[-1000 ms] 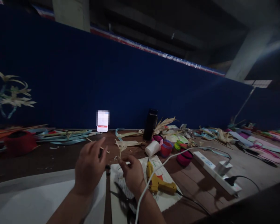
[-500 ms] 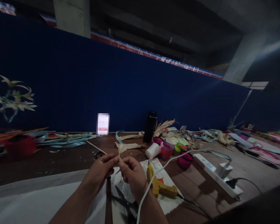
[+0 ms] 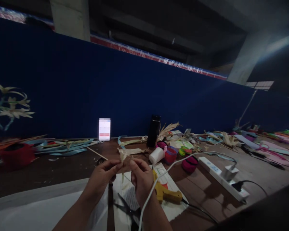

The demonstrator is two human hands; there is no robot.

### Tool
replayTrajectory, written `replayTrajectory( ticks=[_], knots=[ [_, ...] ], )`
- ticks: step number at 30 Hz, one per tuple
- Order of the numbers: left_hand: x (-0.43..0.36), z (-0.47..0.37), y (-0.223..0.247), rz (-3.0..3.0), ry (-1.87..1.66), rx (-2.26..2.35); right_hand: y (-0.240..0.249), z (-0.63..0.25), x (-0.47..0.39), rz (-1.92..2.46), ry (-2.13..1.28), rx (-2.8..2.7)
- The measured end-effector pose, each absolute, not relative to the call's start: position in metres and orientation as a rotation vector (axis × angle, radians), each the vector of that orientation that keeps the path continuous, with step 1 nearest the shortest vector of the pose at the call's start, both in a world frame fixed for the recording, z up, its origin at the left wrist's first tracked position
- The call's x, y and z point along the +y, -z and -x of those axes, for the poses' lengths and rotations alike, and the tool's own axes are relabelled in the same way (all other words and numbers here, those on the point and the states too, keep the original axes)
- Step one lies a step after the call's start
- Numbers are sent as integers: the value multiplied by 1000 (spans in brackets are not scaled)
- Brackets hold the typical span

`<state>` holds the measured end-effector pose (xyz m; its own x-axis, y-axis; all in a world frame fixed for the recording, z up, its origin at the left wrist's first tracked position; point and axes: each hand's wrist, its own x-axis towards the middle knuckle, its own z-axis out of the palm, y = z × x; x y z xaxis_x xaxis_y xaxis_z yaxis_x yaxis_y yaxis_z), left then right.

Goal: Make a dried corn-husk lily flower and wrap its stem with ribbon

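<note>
My left hand (image 3: 102, 176) is closed, pinching a pale strip of dried husk (image 3: 123, 156) that stands up from the fingertips and trails below them. My right hand (image 3: 142, 179) is a short way to the right, thumb and fingers pressed together. What it may hold is too small to make out. Beneath the hands, black scissors (image 3: 129, 210) lie partly spread on a printed sheet (image 3: 177, 210). A yellow glue gun (image 3: 170, 194) rests on the sheet beside my right wrist, partly hidden by a white cable (image 3: 156, 181).
Behind the hands lie another husk strip (image 3: 135, 151), a white cylinder (image 3: 156, 156) and a black flask (image 3: 154, 131). To the right is a white power strip (image 3: 213, 173) with plugs. White sheeting (image 3: 38, 208) covers the front left. A blue partition (image 3: 125, 86) rises behind the table.
My hands were together at the husk strip. The right hand has now moved apart to the right, while the left keeps the strip. The view has shifted slightly.
</note>
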<state>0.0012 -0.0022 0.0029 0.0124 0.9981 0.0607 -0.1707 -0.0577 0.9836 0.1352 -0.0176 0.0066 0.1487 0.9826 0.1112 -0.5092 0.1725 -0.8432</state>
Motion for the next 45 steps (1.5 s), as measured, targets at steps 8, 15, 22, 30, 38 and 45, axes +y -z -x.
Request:
replayTrajectory(
  ticks=[8,15,22,30,38,45],
  knots=[
    [-4,-3,-1,-1231,-1314,1085,-4,-139,-15,737,-1265,-701],
    [-4,-4,-1,-1247,-1296,1047,-6,-139,-14,797,-1230,-665],
    [-10,-8,-10,-1211,-1281,1016,-4,-140,-13,801,-1137,-688],
    [-9,-8,-9,-1160,-1240,973,-3,-140,-14,825,-1102,-750],
    [-11,-10,-14,-1168,-1284,944,-3,-139,-14,857,-1114,-776],
    [-9,-10,-10,-1107,-1333,913,-3,-137,-16,846,-1144,-787]
  ],
)
